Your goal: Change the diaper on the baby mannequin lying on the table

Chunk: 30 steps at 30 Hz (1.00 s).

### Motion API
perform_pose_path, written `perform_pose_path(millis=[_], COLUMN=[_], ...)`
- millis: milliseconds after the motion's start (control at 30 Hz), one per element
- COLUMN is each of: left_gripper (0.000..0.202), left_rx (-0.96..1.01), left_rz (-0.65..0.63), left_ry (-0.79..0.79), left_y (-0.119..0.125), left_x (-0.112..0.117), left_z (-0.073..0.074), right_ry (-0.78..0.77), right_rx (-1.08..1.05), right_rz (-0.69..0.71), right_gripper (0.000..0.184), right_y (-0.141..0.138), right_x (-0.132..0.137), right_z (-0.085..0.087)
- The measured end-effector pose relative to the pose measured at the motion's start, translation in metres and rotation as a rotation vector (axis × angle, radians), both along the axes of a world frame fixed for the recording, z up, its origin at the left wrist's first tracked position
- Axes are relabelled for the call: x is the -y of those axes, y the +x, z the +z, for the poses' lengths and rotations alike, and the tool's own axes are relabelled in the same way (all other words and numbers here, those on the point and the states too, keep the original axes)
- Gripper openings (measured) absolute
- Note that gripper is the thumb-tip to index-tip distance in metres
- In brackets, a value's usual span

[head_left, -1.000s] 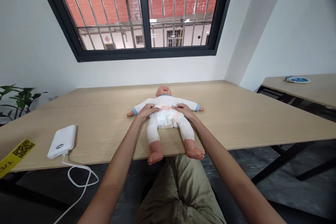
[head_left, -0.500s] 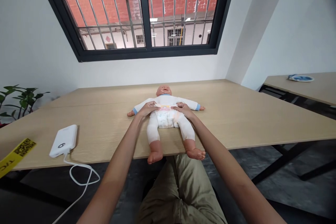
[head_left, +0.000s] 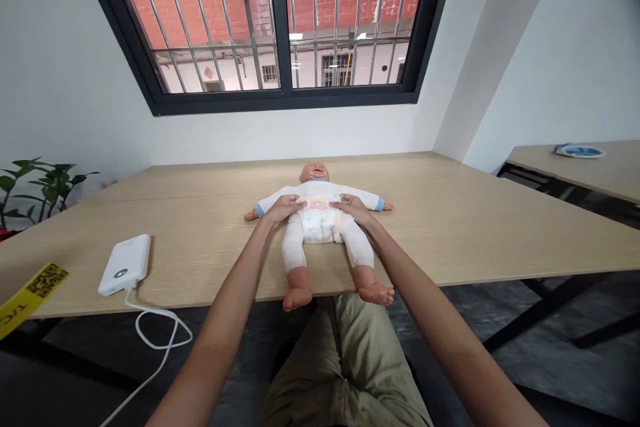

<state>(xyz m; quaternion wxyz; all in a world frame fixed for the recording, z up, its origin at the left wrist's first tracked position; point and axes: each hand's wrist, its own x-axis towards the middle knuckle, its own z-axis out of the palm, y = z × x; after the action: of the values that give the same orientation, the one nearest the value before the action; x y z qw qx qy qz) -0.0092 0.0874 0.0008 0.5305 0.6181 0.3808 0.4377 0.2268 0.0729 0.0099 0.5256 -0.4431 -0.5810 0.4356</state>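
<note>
A baby doll (head_left: 314, 172) lies on its back on the table, head toward the window, feet over the near edge. It wears a white top with blue cuffs and white leg coverings. Around its hips is a white diaper (head_left: 320, 227) with a pink and yellow print at the waist. My left hand (head_left: 287, 207) pinches the diaper's waistband at its left side. At the right side of the waistband, my right hand (head_left: 350, 205) does the same with thumb and fingers. Both hands' fingertips are partly hidden against the fabric.
A white power bank (head_left: 125, 263) with a white cable (head_left: 163, 347) hanging off the edge sits at the left of the wooden table (head_left: 475, 227). A yellow tag (head_left: 33, 297) and a potted plant (head_left: 50, 187) are farther left. A blue-and-white item (head_left: 580, 151) lies on another table.
The view has shifted slightly, so everything sits a little to the right. Both hands remain at the diaper's waistband, and the doll lies as before.
</note>
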Motion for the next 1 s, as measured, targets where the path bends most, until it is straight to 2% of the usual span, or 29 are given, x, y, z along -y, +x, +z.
perform_pose_path(millis=[233, 467, 800, 1000], left_gripper=[0.040, 0.042, 0.041, 0.043], left_rx=[-0.014, -0.076, -0.122, -0.119], left_rz=[0.067, -0.002, 0.139, 0.129], left_ry=[-0.019, -0.015, 0.029, 0.031], left_y=[0.004, 0.009, 0.011, 0.012], left_x=[0.001, 0.004, 0.000, 0.005], left_z=[0.002, 0.004, 0.002, 0.003], right_ry=[-0.022, -0.010, -0.014, -0.023], right_rx=[-0.037, -0.079, -0.155, -0.156], right_rz=[0.047, 0.041, 0.117, 0.141], right_gripper=[0.027, 0.028, 0.034, 0.041], right_y=[-0.003, -0.003, -0.007, -0.008], right_x=[0.002, 0.004, -0.004, -0.001], right_z=[0.004, 0.007, 0.013, 0.011])
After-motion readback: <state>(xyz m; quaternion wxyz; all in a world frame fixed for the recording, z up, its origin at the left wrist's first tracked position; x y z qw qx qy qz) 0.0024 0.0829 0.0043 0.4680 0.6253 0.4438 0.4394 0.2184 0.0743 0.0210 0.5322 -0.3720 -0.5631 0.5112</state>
